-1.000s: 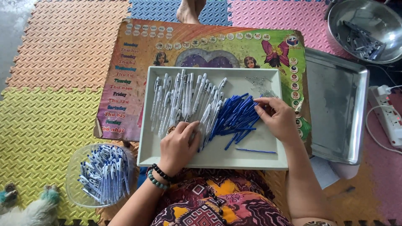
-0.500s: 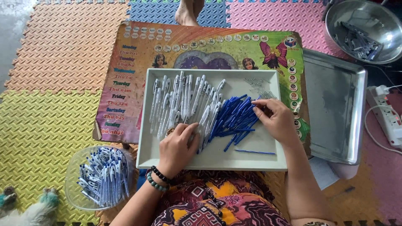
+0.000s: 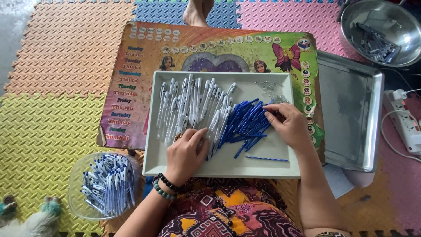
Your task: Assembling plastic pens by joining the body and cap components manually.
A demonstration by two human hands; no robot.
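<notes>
Floor: foam puzzle mats (image 3: pixel 57 127) in orange, yellow, blue and pink fill the frame; a pale fluffy toy (image 3: pixel 26 219) pokes in at the lower left corner.
Clear bowl: a round see-through plastic bowl (image 3: pixel 103 184) sits at lower left, just beside the tray's corner, holding a heap of white-and-blue pens.
Board: a colourful printed board (image 3: pixel 136 57) with a butterfly and a heart lies under the tray, reaching to the upper centre.
Foot: a bare foot (image 3: pixel 197 13) shows at the top edge, centre.
Tray: a white rectangular tray (image 3: pixel 223 166) rests mid-frame on the board, its near edge at the person's lap.
White pen barrels: a fanned row of white pen barrels (image 3: pixel 188 105) covers the tray's left half.
Left hand: the left hand (image 3: pixel 186 153), beaded bracelets at the wrist, lies palm down on the lower ends of the white barrels; fingers curled loosely over them, a firm grip cannot be told.
Blue refills: a pile of blue refills (image 3: pixel 245 123) lies centre-right in the tray, one stray piece near the tray's lower edge.
Springs: small metal springs (image 3: pixel 269 87) are scattered in the tray's upper right corner.
Right hand: the right hand (image 3: pixel 289 125) rests at the right side of the blue pile, fingers pinched together on blue pieces.
Metal tray: a steel tray (image 3: pixel 351 114) lies right of the white tray.
Steel bowl: a round steel bowl (image 3: pixel 394 22) with small grey parts sits at upper right.
Power strip: a white power strip (image 3: pixel 403 123) lies at the right edge.
</notes>
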